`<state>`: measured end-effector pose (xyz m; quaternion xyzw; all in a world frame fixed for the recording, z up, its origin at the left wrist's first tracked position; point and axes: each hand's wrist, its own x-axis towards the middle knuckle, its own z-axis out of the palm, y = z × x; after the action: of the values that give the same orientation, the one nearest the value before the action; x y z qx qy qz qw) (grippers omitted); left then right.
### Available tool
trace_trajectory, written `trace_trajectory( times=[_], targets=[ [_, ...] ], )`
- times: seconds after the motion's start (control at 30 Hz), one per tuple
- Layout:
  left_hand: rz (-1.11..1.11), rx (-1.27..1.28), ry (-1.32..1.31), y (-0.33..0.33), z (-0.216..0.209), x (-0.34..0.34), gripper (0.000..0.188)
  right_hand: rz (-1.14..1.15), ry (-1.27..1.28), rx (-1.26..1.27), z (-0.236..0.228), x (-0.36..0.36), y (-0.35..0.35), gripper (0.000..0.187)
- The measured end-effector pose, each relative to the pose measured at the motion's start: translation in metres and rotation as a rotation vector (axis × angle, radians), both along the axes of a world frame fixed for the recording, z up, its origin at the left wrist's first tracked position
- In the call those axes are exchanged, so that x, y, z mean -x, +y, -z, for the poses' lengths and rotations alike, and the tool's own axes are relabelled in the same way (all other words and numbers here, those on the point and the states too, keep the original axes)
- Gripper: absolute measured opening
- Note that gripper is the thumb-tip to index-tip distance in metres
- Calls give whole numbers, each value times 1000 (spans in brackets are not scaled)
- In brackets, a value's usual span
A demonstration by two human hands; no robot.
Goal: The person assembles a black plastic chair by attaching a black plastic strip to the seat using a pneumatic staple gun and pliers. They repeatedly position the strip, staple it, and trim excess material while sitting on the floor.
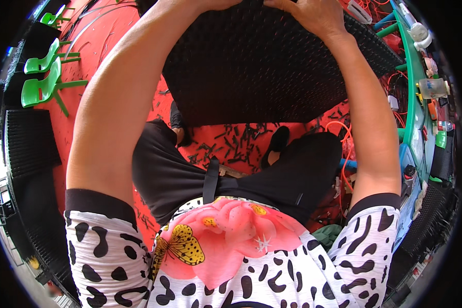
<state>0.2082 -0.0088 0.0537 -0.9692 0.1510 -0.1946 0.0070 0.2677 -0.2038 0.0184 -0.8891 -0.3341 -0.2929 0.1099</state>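
Observation:
A large black woven panel (272, 66) stands tilted in front of me, its lower edge just above the floor between my feet. At the upper edge of the picture my left hand (218, 4) touches the panel's far part, and most of its fingers are cut off by the frame. My right hand (315, 14) is closed at the panel's far right, its thumb stretched left over the weave and the other fingers largely hidden. What lies between the two hands is out of the picture.
Short black strip offcuts (231, 146) litter the red floor covering (108, 61). Green plastic chairs (42, 87) stand at the left near black woven pieces (31, 138). On the right, a green-framed table (409, 77) holds a clear jar (432, 88); orange cords (345, 134) hang nearby.

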Motion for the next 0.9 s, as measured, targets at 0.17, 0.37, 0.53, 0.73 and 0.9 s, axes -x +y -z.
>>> trace_trajectory(
  times=[0.17, 0.37, 0.53, 0.73, 0.9],
  targets=[
    [-21, -19, 25, -2, -1, 10, 44, -95, -73, 12, 5, -3, -1, 74],
    [40, 14, 52, -6, -1, 15, 44, -109, -8, 20, 2, 4, -12, 76],
    [-109, -31, 259, 11, -16, 24, 42, -86, 34, 124, -6, 4, -13, 77],
    [3, 22, 19, 29, -1, 32, 43, -137, 186, 127, -16, 23, 30, 74],
    [-33, -55, 47, 15, -3, 33, 42, -201, 23, 64, -5, 16, 22, 64]
  ],
)
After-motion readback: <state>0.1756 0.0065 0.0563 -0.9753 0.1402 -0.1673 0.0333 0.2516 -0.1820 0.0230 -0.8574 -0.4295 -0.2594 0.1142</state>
